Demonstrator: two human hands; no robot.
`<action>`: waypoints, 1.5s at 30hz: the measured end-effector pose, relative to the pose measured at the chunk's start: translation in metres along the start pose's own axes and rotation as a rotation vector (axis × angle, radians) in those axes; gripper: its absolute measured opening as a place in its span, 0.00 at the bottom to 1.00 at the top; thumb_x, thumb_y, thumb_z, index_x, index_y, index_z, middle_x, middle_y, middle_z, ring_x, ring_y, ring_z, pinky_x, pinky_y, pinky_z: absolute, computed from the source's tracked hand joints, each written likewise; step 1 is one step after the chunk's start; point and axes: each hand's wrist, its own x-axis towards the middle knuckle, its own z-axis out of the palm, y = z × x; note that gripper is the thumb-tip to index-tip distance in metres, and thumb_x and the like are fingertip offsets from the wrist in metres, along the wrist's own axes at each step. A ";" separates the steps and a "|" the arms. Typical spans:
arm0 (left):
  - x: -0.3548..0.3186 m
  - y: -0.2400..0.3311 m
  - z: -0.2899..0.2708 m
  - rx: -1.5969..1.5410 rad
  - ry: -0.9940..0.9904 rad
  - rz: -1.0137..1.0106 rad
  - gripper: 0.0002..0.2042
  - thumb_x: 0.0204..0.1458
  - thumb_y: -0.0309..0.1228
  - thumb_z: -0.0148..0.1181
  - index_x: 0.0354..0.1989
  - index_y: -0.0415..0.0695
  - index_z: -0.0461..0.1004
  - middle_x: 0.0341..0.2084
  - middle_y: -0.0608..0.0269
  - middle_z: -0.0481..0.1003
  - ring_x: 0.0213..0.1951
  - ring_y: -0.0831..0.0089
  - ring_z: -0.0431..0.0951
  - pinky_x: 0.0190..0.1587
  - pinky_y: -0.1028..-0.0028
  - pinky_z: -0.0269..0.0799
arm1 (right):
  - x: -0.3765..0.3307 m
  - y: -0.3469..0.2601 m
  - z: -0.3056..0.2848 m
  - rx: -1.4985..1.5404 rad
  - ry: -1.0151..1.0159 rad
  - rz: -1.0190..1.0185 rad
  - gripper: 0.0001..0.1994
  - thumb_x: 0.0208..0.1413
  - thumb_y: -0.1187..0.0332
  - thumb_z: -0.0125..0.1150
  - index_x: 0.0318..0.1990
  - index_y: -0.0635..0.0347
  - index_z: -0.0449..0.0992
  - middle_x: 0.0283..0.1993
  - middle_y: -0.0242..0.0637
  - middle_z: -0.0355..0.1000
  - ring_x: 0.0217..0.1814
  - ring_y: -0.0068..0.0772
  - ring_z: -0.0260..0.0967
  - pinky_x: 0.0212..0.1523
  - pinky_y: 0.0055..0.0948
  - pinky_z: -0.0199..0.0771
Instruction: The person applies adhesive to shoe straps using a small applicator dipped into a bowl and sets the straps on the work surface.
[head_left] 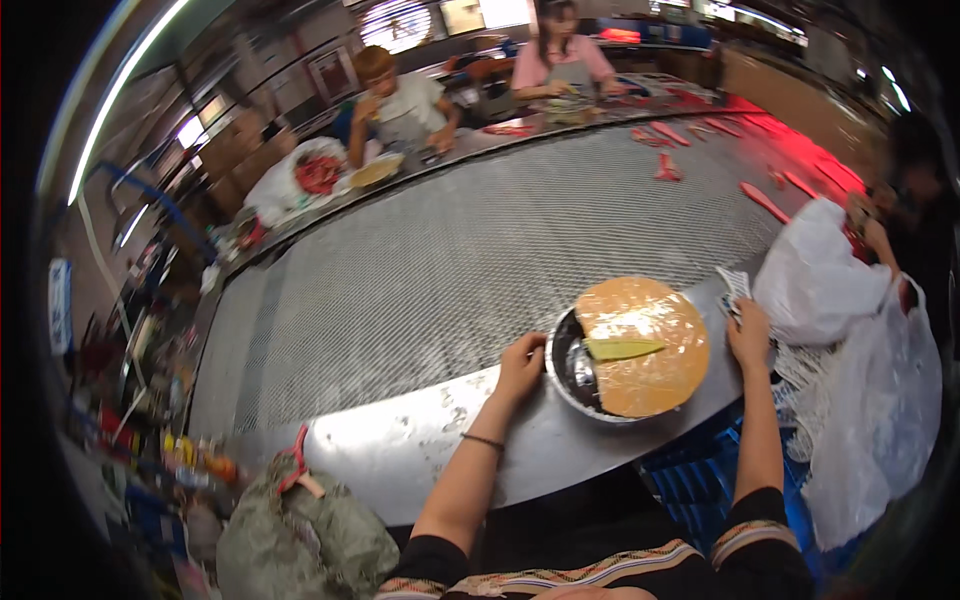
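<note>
Left hand (520,362) grips the near-left rim of the metal bowl (575,375) on the surface (420,440) — a tan disc (645,345) covers the bowl. Right hand (748,330) — just right of the disc — clasps a small packet (735,285).

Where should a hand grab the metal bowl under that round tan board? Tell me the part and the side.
Probably the bare rim of the metal bowl on its left side. The round tan board covers the rest of the bowl, leaving only that edge exposed. The left hand already rests against it there, so come in from the left, thumb over the rim.
</note>
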 end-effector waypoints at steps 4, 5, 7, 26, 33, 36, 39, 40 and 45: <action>-0.006 0.005 -0.012 0.008 0.193 -0.036 0.08 0.49 0.21 0.50 0.38 0.37 0.71 0.30 0.53 0.75 0.32 0.62 0.76 0.36 0.70 0.71 | -0.003 -0.009 -0.004 0.038 -0.042 0.019 0.16 0.43 0.74 0.56 0.43 0.63 0.70 0.46 0.48 0.68 0.50 0.50 0.63 0.52 0.42 0.60; -0.007 0.003 -0.013 0.072 0.295 -0.046 0.08 0.49 0.21 0.50 0.38 0.37 0.70 0.31 0.53 0.75 0.33 0.62 0.76 0.36 0.70 0.71 | -0.006 -0.009 -0.004 0.039 -0.047 -0.003 0.16 0.43 0.74 0.56 0.43 0.63 0.70 0.46 0.48 0.68 0.50 0.50 0.63 0.52 0.42 0.60; -0.006 -0.003 -0.016 0.103 0.406 -0.118 0.08 0.50 0.23 0.49 0.39 0.36 0.69 0.33 0.51 0.73 0.36 0.61 0.75 0.38 0.69 0.70 | -0.009 -0.008 0.000 0.025 0.017 -0.017 0.16 0.43 0.77 0.55 0.43 0.64 0.70 0.46 0.49 0.68 0.50 0.50 0.63 0.53 0.42 0.60; -0.028 0.015 -0.014 0.464 0.173 -0.083 0.08 0.45 0.25 0.51 0.33 0.37 0.73 0.30 0.46 0.74 0.38 0.52 0.74 0.44 0.61 0.68 | -0.011 -0.040 0.007 0.475 -0.312 -0.083 0.15 0.45 0.74 0.56 0.43 0.66 0.69 0.47 0.50 0.67 0.52 0.52 0.63 0.56 0.36 0.60; -0.026 0.007 -0.016 0.148 0.328 -0.127 0.10 0.48 0.28 0.54 0.38 0.37 0.71 0.33 0.51 0.74 0.38 0.58 0.74 0.40 0.65 0.71 | -0.011 -0.030 0.002 0.426 -0.229 0.049 0.11 0.50 0.74 0.54 0.41 0.66 0.71 0.44 0.47 0.69 0.48 0.45 0.67 0.49 0.33 0.67; -0.022 0.011 -0.026 0.174 0.559 0.013 0.08 0.52 0.29 0.52 0.37 0.38 0.70 0.27 0.57 0.74 0.33 0.66 0.75 0.35 0.72 0.71 | 0.003 -0.037 -0.011 0.532 0.194 0.076 0.07 0.56 0.73 0.49 0.40 0.65 0.71 0.31 0.38 0.69 0.30 0.29 0.67 0.33 0.27 0.67; -0.026 0.030 -0.032 -0.288 0.601 -0.253 0.09 0.58 0.32 0.47 0.39 0.40 0.69 0.22 0.62 0.72 0.25 0.76 0.72 0.26 0.79 0.67 | 0.003 -0.101 -0.069 0.666 0.185 0.187 0.07 0.58 0.73 0.48 0.41 0.65 0.71 0.23 0.32 0.64 0.20 0.19 0.59 0.23 0.21 0.59; -0.031 0.038 -0.037 -0.274 0.594 -0.270 0.09 0.58 0.32 0.47 0.39 0.40 0.69 0.22 0.62 0.72 0.25 0.76 0.72 0.26 0.79 0.67 | -0.003 -0.118 -0.084 0.763 0.156 0.252 0.07 0.58 0.73 0.48 0.41 0.64 0.70 0.20 0.29 0.61 0.17 0.15 0.54 0.19 0.18 0.54; -0.060 0.120 -0.052 -0.854 0.648 0.097 0.15 0.61 0.39 0.37 0.43 0.42 0.65 0.15 0.64 0.65 0.12 0.82 0.55 0.19 0.79 0.61 | -0.059 -0.184 -0.136 0.863 0.198 0.098 0.08 0.58 0.73 0.45 0.39 0.66 0.70 0.17 0.26 0.57 0.16 0.12 0.47 0.17 0.16 0.44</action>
